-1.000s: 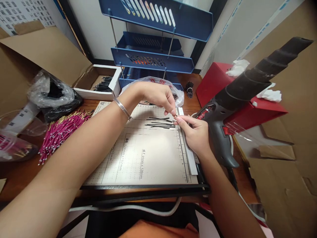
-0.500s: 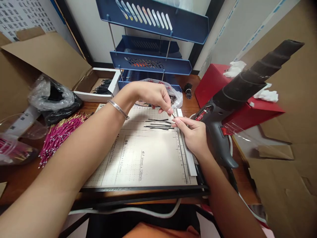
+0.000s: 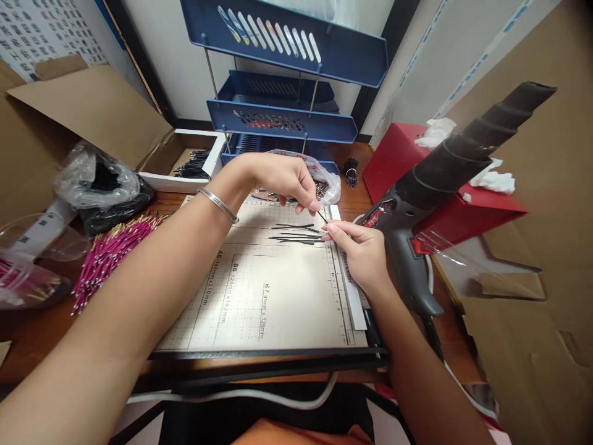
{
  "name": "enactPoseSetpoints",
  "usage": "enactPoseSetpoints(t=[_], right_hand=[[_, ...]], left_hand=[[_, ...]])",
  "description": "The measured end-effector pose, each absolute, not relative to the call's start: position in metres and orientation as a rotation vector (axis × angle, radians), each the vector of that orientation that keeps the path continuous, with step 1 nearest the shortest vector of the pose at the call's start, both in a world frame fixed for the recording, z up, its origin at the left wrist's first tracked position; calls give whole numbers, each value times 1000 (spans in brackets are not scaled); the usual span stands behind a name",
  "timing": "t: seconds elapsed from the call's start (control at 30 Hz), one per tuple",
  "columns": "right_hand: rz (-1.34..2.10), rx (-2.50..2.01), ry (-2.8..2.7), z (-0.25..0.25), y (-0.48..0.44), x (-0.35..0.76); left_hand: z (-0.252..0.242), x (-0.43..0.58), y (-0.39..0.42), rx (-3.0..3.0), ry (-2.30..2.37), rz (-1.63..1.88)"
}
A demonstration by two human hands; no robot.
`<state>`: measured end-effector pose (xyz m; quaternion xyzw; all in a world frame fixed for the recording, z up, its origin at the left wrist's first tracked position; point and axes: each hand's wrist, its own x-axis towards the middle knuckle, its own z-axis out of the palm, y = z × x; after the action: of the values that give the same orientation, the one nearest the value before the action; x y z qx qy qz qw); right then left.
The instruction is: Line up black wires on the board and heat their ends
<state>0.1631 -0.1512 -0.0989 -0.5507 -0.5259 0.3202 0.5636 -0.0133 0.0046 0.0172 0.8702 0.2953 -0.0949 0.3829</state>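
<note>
My left hand [image 3: 288, 180] hovers over the far part of a paper-cutter board [image 3: 259, 290], its thumb and forefinger pinched on a thin black tube piece [image 3: 321, 216]. My right hand [image 3: 364, 253] meets it from the right, fingers closed on the lower end of the same small piece. Several short black tube pieces [image 3: 296, 233] lie in a row on the board just below my left fingers. A silver bracelet sits on my left wrist.
A grey heat gun [image 3: 417, 247] with a black nozzle stands at the right, beside a red box [image 3: 407, 167]. Magenta wires [image 3: 115, 247] lie at the left near plastic bags. A blue tiered tray [image 3: 282, 117], a white box of black tubes [image 3: 189, 161] and cardboard boxes ring the desk.
Both hands stayed joined at the same spot; the black piece between the fingertips now shows a little longer, tilted up to the left. The view shifted slightly.
</note>
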Motion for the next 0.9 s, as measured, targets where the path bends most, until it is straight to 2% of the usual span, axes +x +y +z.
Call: enactPoseSetpoints(t=[0.57,0.9], right_hand=[[729,-1329,-1191,-100,-150,165],[660,-1318,-1371,-104,-150,164]], left_hand=[[7,-27,20,2136,736,-108],[15,-27,15,2145,838,-185]])
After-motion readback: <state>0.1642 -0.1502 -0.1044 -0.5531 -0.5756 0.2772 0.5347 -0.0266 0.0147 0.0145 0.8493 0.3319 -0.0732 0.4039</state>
